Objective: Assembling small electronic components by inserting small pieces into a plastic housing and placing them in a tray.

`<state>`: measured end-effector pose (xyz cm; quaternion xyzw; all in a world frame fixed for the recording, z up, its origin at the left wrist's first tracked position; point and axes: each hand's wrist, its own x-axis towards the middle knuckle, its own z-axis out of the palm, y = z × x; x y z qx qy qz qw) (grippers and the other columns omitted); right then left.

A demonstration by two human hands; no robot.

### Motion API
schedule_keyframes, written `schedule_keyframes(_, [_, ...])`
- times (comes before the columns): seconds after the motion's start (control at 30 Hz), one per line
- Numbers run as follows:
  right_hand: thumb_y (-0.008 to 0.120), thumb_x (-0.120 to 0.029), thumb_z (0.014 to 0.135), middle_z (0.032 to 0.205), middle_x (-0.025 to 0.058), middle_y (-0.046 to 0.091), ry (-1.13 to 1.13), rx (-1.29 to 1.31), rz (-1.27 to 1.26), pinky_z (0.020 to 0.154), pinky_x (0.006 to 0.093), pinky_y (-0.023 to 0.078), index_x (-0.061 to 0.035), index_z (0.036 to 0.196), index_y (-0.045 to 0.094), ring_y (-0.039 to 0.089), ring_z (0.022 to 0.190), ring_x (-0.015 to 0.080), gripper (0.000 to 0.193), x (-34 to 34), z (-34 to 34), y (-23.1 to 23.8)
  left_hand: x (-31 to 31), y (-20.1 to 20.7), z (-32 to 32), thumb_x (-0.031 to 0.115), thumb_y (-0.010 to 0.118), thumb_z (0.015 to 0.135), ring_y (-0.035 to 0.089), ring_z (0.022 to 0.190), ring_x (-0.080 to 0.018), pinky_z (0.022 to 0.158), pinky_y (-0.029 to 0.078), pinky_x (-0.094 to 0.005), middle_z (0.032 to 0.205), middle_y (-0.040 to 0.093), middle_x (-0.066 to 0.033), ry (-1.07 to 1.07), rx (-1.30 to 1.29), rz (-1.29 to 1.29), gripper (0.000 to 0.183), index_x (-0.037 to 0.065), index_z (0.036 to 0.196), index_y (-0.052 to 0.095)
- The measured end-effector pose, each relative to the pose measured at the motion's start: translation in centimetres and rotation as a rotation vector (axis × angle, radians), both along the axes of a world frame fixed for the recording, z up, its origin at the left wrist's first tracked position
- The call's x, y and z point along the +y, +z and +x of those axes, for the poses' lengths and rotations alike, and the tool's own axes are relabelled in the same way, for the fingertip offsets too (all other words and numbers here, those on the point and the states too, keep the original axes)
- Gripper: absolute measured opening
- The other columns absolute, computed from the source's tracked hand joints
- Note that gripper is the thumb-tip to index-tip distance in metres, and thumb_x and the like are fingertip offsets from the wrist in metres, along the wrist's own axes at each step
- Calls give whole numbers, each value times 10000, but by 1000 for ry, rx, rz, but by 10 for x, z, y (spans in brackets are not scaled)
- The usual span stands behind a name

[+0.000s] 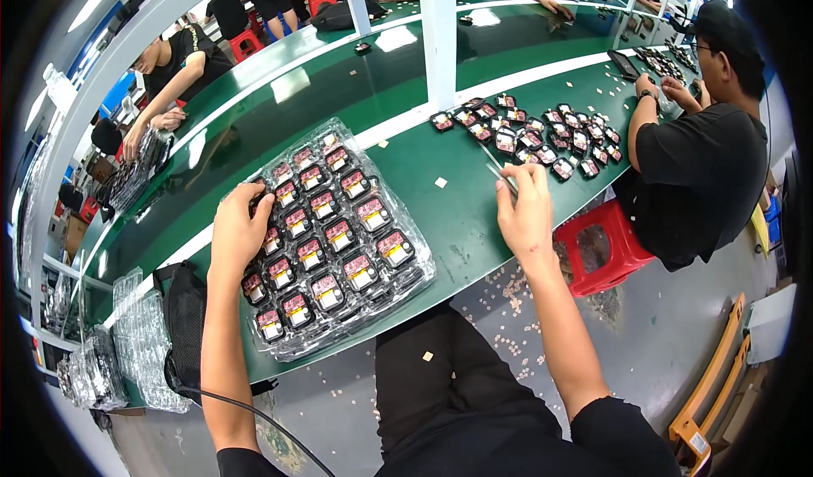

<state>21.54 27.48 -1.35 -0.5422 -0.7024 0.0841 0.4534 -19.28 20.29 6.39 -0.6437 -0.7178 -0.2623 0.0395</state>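
My left hand [243, 227] bends its fingers over the left edge of a clear plastic tray [417, 261], gripping it there. The tray lies on top of more trays like it. Rows of small black rounded-square watch-like units [340, 235] sit in its pockets, each with a pink, white and yellow face. Right of the tray, my right hand [527, 210] is closed on slim metal tweezers [494, 165], tips pointing away from me. Just beyond the tips is a loose pile of similar black units [506, 141].
The green workbench [457, 223] runs beside a green conveyor [322, 96]. A white post [438, 41] rises beyond the tray. A co-worker [711, 138] sits at right by a red stool [603, 248]. Empty clear trays [144, 341] and a black bag [186, 324] are at left.
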Motion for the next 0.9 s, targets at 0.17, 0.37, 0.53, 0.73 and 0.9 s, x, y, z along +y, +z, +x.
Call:
schedule_keyframes(0.17, [696, -214, 938, 1109, 159, 564, -138, -317, -215, 747, 473, 551, -139, 1325, 619, 680, 878, 370, 401, 33, 7, 8, -11, -1, 11, 219, 688, 951, 548, 1285, -442, 1125, 399, -470, 1329, 616, -262, 22, 107, 94, 354, -26, 1206, 679])
schedule_keyframes(0.37, [724, -269, 919, 1085, 116, 571, -54, -411, -84, 654, 474, 561, -130, 1081, 658, 689, 738, 362, 223, 35, 10, -5, -64, 31, 81, 74, 702, 916, 470, 1401, -401, 1134, 389, -467, 1482, 510, -221, -66, 107, 293, 360, 22, 1269, 656])
schedule_keyframes(0.53, [738, -243, 905, 1141, 106, 603, -17, -317, -141, 713, 462, 556, -109, 1074, 662, 692, 813, 355, 229, 13, 4, -6, -117, 14, 121, 78, 735, 856, 564, 1288, -463, 1080, 449, -532, 1330, 602, -227, -337, 54, 370, 272, 32, 1123, 712])
schedule_keyframes(0.73, [793, -118, 836, 1080, 109, 668, 174, -91, -101, 657, 424, 535, -58, 1009, 673, 679, 732, 309, 219, -16, 16, 3, -156, -17, 181, 138, 779, 860, 696, 1044, -384, 875, 594, -468, 1111, 668, -148, -637, -240, 363, 120, 106, 967, 734])
schedule_keyframes(0.9, [913, -76, 719, 1091, 164, 702, 503, 264, -162, 570, 315, 541, -26, 979, 630, 688, 711, 199, 388, -111, -5, 33, -171, -58, 206, 162, 827, 875, 683, 1134, -353, 951, 575, -421, 1284, 620, -238, -466, -1030, 253, 502, -82, 1259, 616])
